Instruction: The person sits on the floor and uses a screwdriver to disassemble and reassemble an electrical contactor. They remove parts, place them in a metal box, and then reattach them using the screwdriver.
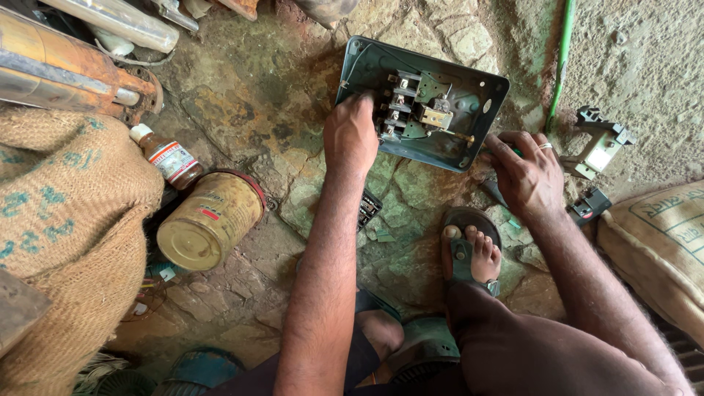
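Note:
A grey-green metal switch box (469, 110) lies open on the stone floor, with a switch mechanism (411, 106) of contacts and screws inside. My left hand (350, 136) rests on the box's left edge, fingers curled against the mechanism. My right hand (524, 172), wearing a ring, is closed round a green-handled tool (515, 152) whose tip points at the box's lower right corner. My sandalled foot (469, 253) sits just below the box.
A yellow tin can (209, 220) lies on its side at left beside a small brown bottle (169, 158). Burlap sacks (66, 213) fill the left, another sack (660, 242) the right. Loose switch parts (601, 143) and a green rod (561, 59) lie at right.

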